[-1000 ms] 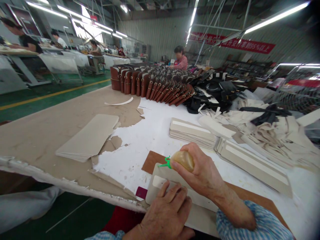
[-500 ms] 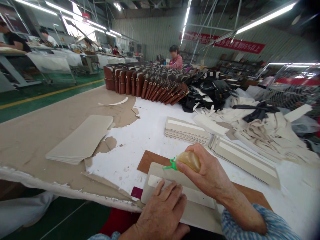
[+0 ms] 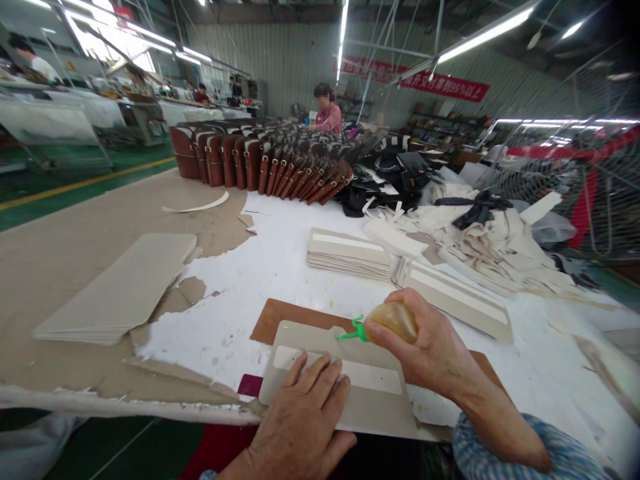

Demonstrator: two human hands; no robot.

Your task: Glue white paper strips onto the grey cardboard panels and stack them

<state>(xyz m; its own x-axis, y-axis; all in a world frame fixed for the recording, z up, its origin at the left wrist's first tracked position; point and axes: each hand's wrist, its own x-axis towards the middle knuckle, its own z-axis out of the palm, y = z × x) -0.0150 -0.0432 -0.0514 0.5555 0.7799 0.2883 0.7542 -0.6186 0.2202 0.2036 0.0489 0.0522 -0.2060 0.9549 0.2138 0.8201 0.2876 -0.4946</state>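
My right hand [image 3: 430, 340] is wrapped round a squeeze glue bottle [image 3: 393, 323] with amber contents and a green nozzle. The nozzle points left, its tip at the upper part of a beige panel [image 3: 370, 410] with rounded corners. A pale strip [image 3: 383, 377] with small dark dots lies along the panel. My left hand [image 3: 307, 413] rests flat on the panel and strip, fingers stretched out. Beneath the panel, a brown sheet [image 3: 280, 321] shows at its far left side, and a small maroon piece [image 3: 250, 385] lies beside the left corner.
Stacks of beige panels stand at the left [image 3: 120, 287], beyond my hands [image 3: 347, 257] and to the right [image 3: 457, 300]. Rows of brown bags [image 3: 240, 157] fill the table's far side. Black pieces [image 3: 395, 173] and a heap of pale scraps [image 3: 490, 247] lie right. A person [image 3: 327, 110] is behind.
The view has turned rightward, so the surroundings sit further left. The bottle's nozzle tip has moved right along the panel's upper part. My left hand stays flat on the panel.
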